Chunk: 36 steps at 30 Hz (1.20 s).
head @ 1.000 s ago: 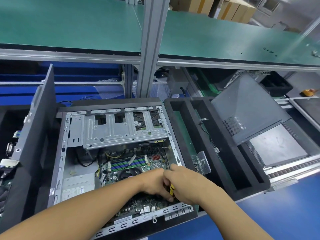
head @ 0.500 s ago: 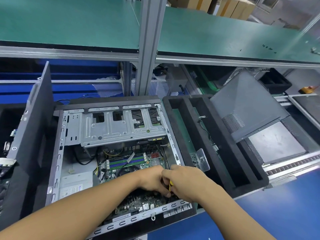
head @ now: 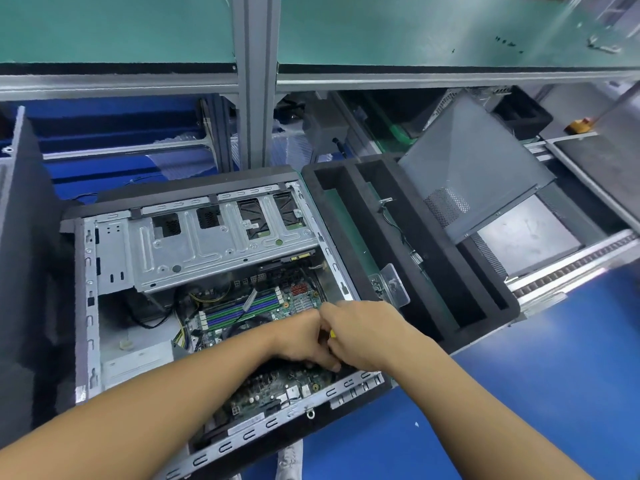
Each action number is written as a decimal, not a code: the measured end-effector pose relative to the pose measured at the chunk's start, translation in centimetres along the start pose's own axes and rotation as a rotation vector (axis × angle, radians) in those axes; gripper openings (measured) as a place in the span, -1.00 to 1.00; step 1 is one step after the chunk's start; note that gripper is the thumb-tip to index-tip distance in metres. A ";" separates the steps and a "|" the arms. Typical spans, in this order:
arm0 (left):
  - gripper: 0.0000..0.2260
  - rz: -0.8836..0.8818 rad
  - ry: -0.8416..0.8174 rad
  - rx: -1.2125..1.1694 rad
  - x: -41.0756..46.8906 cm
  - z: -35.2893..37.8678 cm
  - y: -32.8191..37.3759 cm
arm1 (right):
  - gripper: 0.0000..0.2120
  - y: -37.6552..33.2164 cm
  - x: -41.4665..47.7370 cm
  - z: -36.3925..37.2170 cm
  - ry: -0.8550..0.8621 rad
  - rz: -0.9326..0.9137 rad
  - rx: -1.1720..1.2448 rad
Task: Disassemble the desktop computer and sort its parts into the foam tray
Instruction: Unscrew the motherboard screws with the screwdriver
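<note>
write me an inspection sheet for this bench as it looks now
surface: blue bench top
job's things: computer case open on its side, motherboard and drive cage still inside; foam tray right of it holds a clear plastic piece
clutter: side panel leaning past the tray
hands: left hand and right hand meet over the motherboard, yellow item between; grips hidden
cables: black cable in the case; thin wire in the tray
surroundings: green shelf, metal post

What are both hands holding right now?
Left hand: fingers curled over the green motherboard; what it holds cannot be told.
Right hand: grips a small yellow object, mostly hidden.
</note>
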State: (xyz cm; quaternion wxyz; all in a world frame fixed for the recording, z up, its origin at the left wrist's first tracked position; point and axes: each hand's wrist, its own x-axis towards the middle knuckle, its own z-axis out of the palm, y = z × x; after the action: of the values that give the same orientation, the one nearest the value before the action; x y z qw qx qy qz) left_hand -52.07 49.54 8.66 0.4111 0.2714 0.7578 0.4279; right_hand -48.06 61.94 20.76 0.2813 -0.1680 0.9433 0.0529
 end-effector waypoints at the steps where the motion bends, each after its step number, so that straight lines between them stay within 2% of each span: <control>1: -0.70 -0.002 -0.025 0.000 -0.1 -0.1 -0.1 | -0.74 -0.1 0.0 -0.1 -0.009 0.004 0.018; 4: -0.84 -0.008 -0.058 0.003 -0.1 0.0 -0.2 | -0.72 -0.2 -0.1 0.0 -0.016 0.018 0.031; 9: -0.67 0.020 -0.020 0.104 -0.1 0.3 0.1 | -0.60 -0.2 -0.1 0.4 0.070 0.074 -0.095; 12: -0.59 0.013 -0.007 0.132 -0.3 0.3 0.3 | -0.72 -0.2 0.0 0.3 0.039 0.066 -0.080; 17: -0.80 0.017 -0.002 0.191 -0.3 0.2 0.1 | -0.77 -0.3 -0.6 0.1 -0.008 0.040 -0.039; 19: -0.80 0.021 0.021 0.206 -0.2 0.4 0.1 | -0.73 -0.3 -0.7 0.0 0.023 0.044 -0.070; 22: -0.74 0.041 0.040 0.232 -0.1 0.8 0.1 | -0.56 -0.3 -0.5 0.3 0.067 0.048 -0.148; 26: -0.62 0.017 0.001 0.138 -0.5 0.5 0.4 | -0.70 -0.6 -0.2 0.6 0.074 0.038 -0.125; 28: -0.68 -0.014 -0.096 0.057 -0.6 -0.1 0.5 | -0.74 -0.5 -0.3 0.5 0.050 0.035 -0.087; 30: -0.84 -0.033 -0.156 -0.049 -0.4 -0.3 0.4 | -0.69 -0.6 -0.4 0.5 0.029 0.031 -0.079; 33: -0.92 -0.040 -0.125 -0.075 -0.4 -0.1 0.4 | -0.62 -0.5 -0.4 0.7 0.042 0.017 -0.083; 36: -0.85 -0.010 -0.106 -0.071 -0.4 0.0 0.6 | -0.57 -0.2 -0.3 0.8 0.100 0.033 -0.105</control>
State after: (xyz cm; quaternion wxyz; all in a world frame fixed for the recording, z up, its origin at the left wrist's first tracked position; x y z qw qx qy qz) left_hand -51.86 49.52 9.30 0.4620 0.2752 0.7208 0.4374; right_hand -47.29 62.01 20.23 0.2235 -0.1696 0.9547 0.0986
